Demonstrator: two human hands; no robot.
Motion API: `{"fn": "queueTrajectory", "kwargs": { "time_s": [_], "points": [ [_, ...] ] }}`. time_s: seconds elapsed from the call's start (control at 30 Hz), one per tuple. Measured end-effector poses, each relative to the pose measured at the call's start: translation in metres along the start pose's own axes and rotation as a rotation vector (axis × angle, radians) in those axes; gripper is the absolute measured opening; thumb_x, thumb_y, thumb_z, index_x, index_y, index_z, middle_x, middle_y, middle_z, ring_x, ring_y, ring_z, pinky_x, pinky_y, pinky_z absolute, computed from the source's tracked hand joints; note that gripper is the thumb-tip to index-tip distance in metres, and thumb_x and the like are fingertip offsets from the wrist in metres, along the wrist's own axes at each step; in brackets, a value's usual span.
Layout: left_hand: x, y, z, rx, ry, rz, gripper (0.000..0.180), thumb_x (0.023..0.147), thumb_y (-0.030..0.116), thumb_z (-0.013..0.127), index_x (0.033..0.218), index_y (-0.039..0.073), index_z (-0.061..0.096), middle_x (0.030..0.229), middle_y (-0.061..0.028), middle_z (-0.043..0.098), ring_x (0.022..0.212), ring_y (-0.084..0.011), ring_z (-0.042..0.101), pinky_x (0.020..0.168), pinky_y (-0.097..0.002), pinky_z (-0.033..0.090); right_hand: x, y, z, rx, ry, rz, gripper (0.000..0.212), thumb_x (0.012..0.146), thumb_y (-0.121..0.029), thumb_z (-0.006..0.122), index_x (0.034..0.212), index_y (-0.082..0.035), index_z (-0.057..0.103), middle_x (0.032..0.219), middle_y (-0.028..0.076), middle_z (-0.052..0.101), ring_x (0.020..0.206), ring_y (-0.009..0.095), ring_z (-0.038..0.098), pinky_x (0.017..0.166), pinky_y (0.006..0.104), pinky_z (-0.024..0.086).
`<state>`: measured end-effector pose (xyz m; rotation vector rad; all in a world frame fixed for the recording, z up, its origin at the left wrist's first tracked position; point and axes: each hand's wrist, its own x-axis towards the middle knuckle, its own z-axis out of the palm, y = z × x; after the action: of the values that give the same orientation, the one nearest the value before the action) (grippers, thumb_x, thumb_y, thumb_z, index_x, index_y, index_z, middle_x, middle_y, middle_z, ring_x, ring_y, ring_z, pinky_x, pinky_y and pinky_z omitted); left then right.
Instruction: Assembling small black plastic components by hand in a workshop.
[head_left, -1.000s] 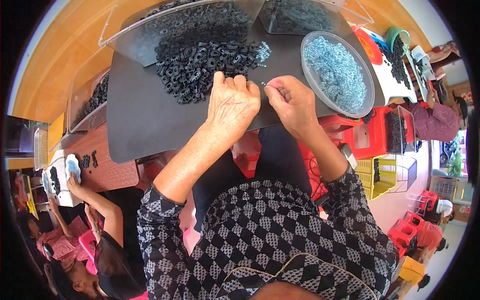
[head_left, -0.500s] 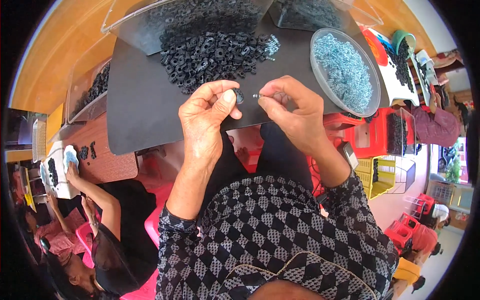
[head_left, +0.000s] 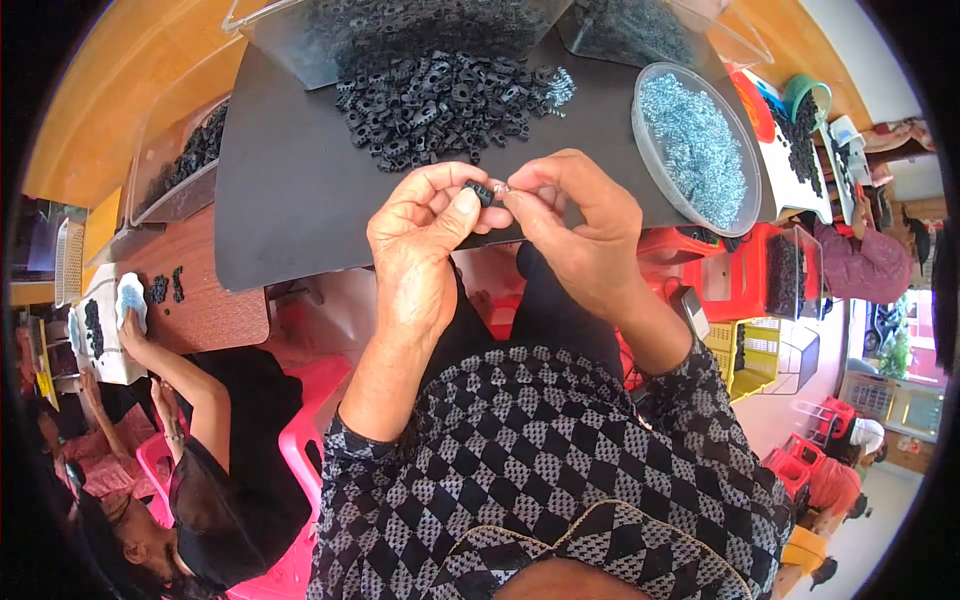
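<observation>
Between its thumb and fingers my left hand (head_left: pixel 420 220) pinches a small black plastic part (head_left: pixel 480 193), its end turned to the right. My right hand (head_left: pixel 580 215) pinches a tiny metal spring (head_left: pixel 501 188) at the end of that part; whether the spring sits inside it I cannot tell. Both hands are raised over the near edge of the dark table mat. Behind them lies a heap of similar black plastic parts (head_left: pixel 430 110), with a few loose springs (head_left: pixel 561 90) at its right side. A round clear tub (head_left: pixel 752 188) full of springs stands right of my right hand.
Clear bins of black parts (head_left: pixel 300 60) stand at the back, and another clear bin (head_left: pixel 150 205) is at the left. Co-workers sit on both sides; one's hand (head_left: pixel 132 330) rests on a side table at left. A yellow crate (head_left: pixel 765 345) and red stools (head_left: pixel 735 280) are at right.
The spring in my right hand has come leftward to the end of the black part. My left hand has turned the part, so its end faces right. The view has shifted slightly.
</observation>
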<state>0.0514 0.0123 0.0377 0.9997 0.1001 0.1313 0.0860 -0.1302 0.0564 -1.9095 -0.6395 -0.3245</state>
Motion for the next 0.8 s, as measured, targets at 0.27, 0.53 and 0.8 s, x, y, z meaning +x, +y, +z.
{"fn": "queueTrajectory", "kwargs": {
  "time_s": [0.27,0.53,0.8],
  "points": [
    [-0.005,-0.003,-0.006,0.093,0.011,0.073,0.019,0.084,0.000,0.062,0.102,-0.004,0.059,0.085,-0.0060,0.062,0.070,-0.0127,0.059,0.066,-0.0227,0.049,-0.003,0.000,0.004,-0.029,0.016,-0.078,0.014,0.071,0.004,0.064,0.082,-0.002,0.059,0.073,0.008,0.057,0.064,0.021,0.055,0.054,0.0300,0.044],
    [-0.013,-0.007,-0.011,0.203,0.040,0.104,0.022,0.081,-0.002,0.065,0.103,-0.002,0.062,0.088,-0.0008,0.058,0.077,-0.0073,0.054,0.072,-0.0195,0.046,0.000,-0.002,0.001,-0.061,-0.033,-0.147,0.015,0.073,0.006,0.064,0.087,-0.001,0.063,0.078,0.006,0.059,0.066,0.015,0.054,0.056,0.0263,0.043],
    [-0.016,-0.013,-0.018,0.502,-0.004,0.283,0.019,0.079,-0.001,0.066,0.098,-0.002,0.065,0.085,-0.0013,0.058,0.078,-0.0070,0.052,0.072,-0.0201,0.044,0.000,0.000,0.004,-0.129,-0.096,-0.192,0.017,0.074,0.006,0.064,0.089,-0.001,0.065,0.082,0.008,0.061,0.069,0.014,0.057,0.057,0.0239,0.044]
  ]
}}
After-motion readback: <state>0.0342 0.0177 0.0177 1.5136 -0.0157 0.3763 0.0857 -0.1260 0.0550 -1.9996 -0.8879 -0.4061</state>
